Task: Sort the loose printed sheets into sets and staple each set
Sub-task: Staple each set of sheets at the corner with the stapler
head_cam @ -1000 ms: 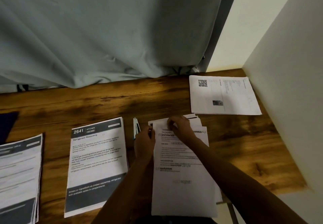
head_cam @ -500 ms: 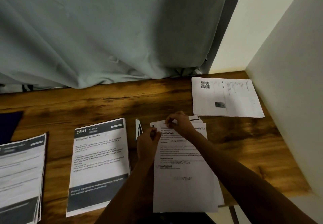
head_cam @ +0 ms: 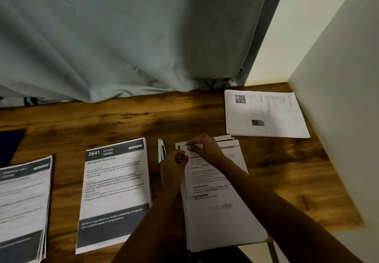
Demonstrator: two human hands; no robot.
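Unmoved on the table [head_cam: 287, 170], the stack of sheets [head_cam: 217, 201] lies before the person, but the right hand [head_cam: 205, 149] has slid left along its far edge and now pinches the far-left corner. The left hand [head_cam: 174, 163] has crept up beside that corner, fingers curled, on paper or not I cannot tell. Just left of it lies the stapler [head_cam: 161, 149], long axis pointing away, nearer this hand.

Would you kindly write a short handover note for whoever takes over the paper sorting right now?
Left hand: curled at the top-left corner of the middle stack; grip unclear.
Right hand: pinches the upper edge of the top sheet.
Stapler lies on the table beside it.
Sorted aside: 2641 Kitchen pile, QR-code pile, far-left pile; staples not visible.
To do: sort this stack, staple sets.
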